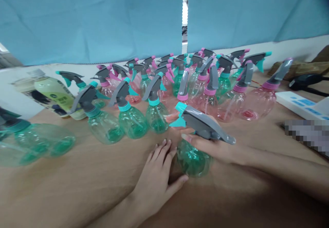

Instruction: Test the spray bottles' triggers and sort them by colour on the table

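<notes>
Close in front stands a clear green spray bottle (193, 161) with a grey and turquoise trigger head. My right hand (214, 148) reaches in from the right and grips it around the neck, just under the head, with the fingers partly hidden behind. On the left of this bottle my left hand (156, 175) rests low over the tabletop, fingers stretched out and thumb apart, beside the bottle's base. Whether the thumb touches the base I cannot tell. Beyond my hands are another green spray bottle (157, 118) and a pink spray bottle (183, 94).
Several green and pink spray bottles crowd the wooden table (84, 187) toward the back. Two pale bottles (55, 92) stand at the left. A white power strip (300, 106) and a pixelated dark-edged object (307, 135) lie at the right. A blue cloth (102, 19) hangs behind.
</notes>
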Available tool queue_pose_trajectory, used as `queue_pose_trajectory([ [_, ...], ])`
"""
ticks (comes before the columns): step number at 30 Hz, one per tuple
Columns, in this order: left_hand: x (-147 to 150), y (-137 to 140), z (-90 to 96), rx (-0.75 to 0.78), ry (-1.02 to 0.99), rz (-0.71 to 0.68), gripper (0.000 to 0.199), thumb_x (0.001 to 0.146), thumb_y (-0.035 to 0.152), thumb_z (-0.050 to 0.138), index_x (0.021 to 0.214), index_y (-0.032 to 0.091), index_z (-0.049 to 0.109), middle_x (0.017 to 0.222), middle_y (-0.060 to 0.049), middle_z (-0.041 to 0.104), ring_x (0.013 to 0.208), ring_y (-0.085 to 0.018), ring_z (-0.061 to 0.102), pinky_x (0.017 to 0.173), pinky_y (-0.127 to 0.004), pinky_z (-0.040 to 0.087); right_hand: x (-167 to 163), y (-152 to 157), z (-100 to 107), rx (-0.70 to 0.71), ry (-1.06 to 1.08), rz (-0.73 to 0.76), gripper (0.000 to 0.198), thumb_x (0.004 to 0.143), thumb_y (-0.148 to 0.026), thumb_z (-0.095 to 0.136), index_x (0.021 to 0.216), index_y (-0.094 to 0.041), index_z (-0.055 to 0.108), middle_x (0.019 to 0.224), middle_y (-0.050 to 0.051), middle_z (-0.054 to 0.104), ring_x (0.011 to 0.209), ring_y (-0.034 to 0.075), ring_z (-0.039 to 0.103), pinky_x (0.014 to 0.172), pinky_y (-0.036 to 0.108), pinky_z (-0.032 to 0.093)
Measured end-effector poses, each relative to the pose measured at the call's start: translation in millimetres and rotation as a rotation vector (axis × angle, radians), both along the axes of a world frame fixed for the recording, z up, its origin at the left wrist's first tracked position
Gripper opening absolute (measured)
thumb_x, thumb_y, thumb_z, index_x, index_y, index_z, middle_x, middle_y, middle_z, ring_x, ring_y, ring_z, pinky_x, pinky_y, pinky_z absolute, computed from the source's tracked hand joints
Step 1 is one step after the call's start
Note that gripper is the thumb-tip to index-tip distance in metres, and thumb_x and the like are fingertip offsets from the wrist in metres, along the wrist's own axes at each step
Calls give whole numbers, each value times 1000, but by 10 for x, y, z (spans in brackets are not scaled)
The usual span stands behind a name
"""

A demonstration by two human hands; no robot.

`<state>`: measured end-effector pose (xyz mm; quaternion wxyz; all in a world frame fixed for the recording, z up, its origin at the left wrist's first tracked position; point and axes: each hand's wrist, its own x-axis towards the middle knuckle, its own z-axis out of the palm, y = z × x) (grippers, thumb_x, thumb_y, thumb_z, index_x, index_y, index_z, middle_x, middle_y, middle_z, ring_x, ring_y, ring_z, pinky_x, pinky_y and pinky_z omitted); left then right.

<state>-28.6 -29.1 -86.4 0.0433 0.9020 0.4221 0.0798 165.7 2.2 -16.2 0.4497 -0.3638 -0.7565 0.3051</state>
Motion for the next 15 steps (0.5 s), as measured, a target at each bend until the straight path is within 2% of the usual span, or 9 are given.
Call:
queue_pose_trajectory([
  [3, 3, -10, 0, -8, -4, 5, 65, 90, 53, 51, 136, 7, 43, 146, -22, 40, 136, -36, 36, 106, -58, 37, -11, -8, 21, -89, 56, 70, 30, 73, -19, 51, 102, -24, 60, 75, -1, 62, 60, 15, 60, 62, 30, 55],
  [10, 3, -4, 2, 11, -29, -3, 60, 90, 51, 52, 133, 9, 46, 146, -21, 41, 135, -35, 38, 106, -56, 38, -13, -7, 44, -24, 31, -25, 20, 71, -19, 51, 87, -23, 64, 64, -3, 57, 53, 13, 54, 51, 24, 50],
  [15, 11, -9, 17, 13, -25, -9, 60, 90, 50, 53, 133, 8, 45, 145, -22, 42, 135, -35, 38, 105, -57, 38, -20, 5, 26, -28, 39, 6, 32, 72, -18, 51, 101, -24, 63, 65, -3, 55, 52, 13, 50, 53, 27, 49],
])
